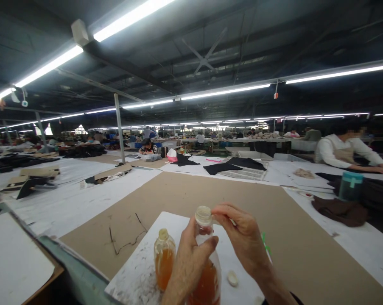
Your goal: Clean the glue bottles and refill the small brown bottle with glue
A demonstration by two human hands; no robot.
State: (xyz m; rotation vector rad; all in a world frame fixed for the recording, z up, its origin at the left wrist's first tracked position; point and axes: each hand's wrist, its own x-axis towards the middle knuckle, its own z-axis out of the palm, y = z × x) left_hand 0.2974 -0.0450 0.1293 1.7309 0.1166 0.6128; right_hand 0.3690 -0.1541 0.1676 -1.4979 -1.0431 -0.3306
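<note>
Our left hand [187, 260] wraps a clear plastic bottle of orange liquid [206, 284] over the white rectangular board [140, 267]; our right hand [242, 232] pinches narrowly at its rim [203, 210]. A slipping grip could spill it onto the flat brown sheet [274, 224] beyond.

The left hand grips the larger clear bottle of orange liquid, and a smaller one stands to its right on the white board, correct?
Wrong side: in the head view, the smaller clear bottle of orange liquid stands on the white board to the left of the larger clear bottle, which the left hand does grip.
</note>
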